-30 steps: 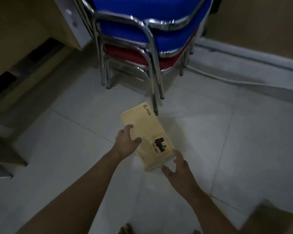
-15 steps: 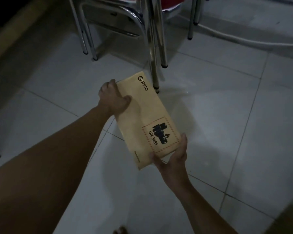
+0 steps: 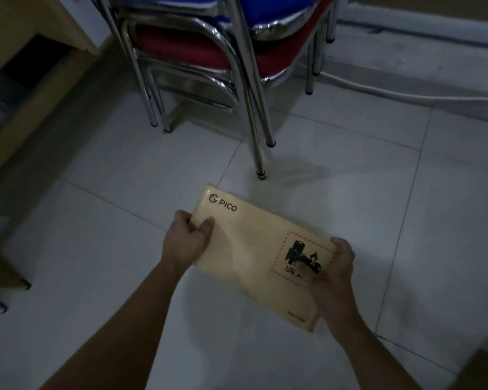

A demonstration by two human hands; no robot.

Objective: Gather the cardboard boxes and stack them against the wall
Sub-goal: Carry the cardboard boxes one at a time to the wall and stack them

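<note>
Box (image 3: 248,249): flat tan cardboard slab, smooth, printed PICO, held over glossy pale tiles (image 3: 350,178). Left hand (image 3: 185,243) curled round its left edge, thumb on top; right hand (image 3: 333,273) gripping the right end, thumb across the label. Behind, stacked chrome-tube chairs (image 3: 254,108), padded red and blue.

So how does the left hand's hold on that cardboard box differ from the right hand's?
The left hand grips the cardboard box at its PICO logo end, nearer the chair legs; the right hand grips the end with the red-bordered label. The left hand's thumb rests on plain cardboard; the right hand's thumb covers part of the label print. Both have the thumb on top and fingers curled round an edge.
</note>
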